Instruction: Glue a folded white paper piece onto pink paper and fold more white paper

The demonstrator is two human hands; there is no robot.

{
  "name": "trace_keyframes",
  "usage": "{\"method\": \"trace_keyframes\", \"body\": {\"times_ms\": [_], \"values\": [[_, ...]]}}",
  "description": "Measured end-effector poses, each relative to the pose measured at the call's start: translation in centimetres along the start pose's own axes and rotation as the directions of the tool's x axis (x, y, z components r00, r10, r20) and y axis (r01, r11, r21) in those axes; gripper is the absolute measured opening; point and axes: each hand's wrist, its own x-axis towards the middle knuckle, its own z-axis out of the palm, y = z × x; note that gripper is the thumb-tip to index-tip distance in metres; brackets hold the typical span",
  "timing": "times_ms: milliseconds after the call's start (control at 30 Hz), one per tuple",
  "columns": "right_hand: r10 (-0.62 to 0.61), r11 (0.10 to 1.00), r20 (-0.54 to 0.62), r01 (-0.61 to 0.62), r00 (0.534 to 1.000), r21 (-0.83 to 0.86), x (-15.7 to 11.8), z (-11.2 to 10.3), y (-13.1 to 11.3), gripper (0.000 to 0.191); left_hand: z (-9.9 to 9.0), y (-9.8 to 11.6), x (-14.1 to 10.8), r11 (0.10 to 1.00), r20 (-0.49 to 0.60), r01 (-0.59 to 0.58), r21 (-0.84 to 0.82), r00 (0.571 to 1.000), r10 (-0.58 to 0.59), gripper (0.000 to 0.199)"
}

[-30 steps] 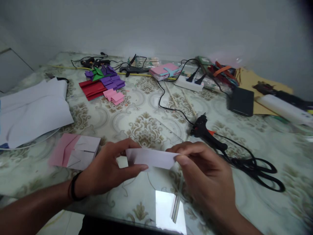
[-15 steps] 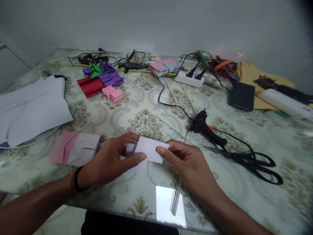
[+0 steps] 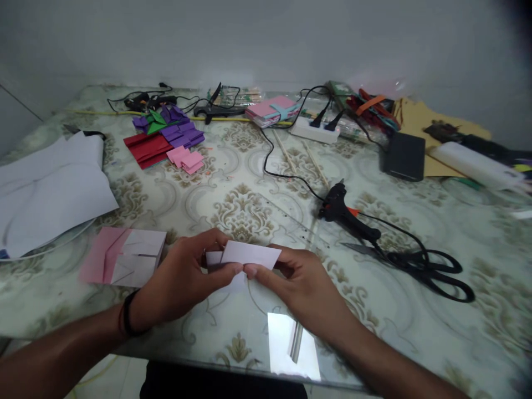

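Observation:
Between both hands, above the table, is a small folded piece of white paper point(image 3: 250, 252). My left hand point(image 3: 195, 271) pinches its left part, thumb on the near edge. My right hand point(image 3: 301, 280) grips it from the right, and the two thumb tips almost meet at the near edge. Fingers behind the paper are partly hidden. Left of my left hand lies a pink and white folded paper point(image 3: 135, 256). Beyond my right hand rest a black hot glue gun point(image 3: 347, 213) and black-handled scissors point(image 3: 415, 266).
White sheets point(image 3: 54, 188) lie at the left. Red folded paper point(image 3: 147, 148), purple folded paper point(image 3: 183, 133) and pink strips point(image 3: 185, 159) sit farther back. A power strip point(image 3: 315, 131) with cables, a dark box point(image 3: 405, 156) and a transparent ruler point(image 3: 295, 221) are also on the table.
My right thumb has moved left along the paper to beside my left thumb. The paper is tilted more, showing a narrower face. The whole view has shifted slightly.

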Motion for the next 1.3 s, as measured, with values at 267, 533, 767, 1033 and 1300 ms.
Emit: {"method": "trace_keyframes", "body": {"times_ms": [267,533,767,1033,1300], "values": [[-0.155,0.956,-0.024,0.144,0.988,-0.256,-0.3,-0.5,-0.3,0.028,-0.6,0.1,-0.2,0.987,0.034,-0.105,0.123,0.994,0.102,0.02],[-0.659,0.719,0.066,0.653,0.75,-0.239,-0.1,-0.9,-0.2,0.011,-0.3,0.3,-0.2,0.849,-0.062,-0.525,0.059,0.847,0.528,0.016],[-0.789,0.537,0.08,0.748,0.609,-0.389,-0.3,-1.2,-0.3,0.018,-0.2,0.3,-0.3,0.698,-0.098,-0.658,0.281,0.704,0.703,0.016],[-0.804,0.439,0.191,0.778,0.564,-0.45,-0.7,-1.6,-0.6,0.013,-0.3,0.6,-0.2,0.662,-0.031,-0.692,0.287,0.684,0.729,0.025],[-0.821,0.419,0.137,0.747,0.555,-0.516,-0.8,-1.5,-0.8,0.013,-0.9,-0.5,-0.9,0.638,0.012,-0.67,0.381,0.693,0.721,0.033]]}}
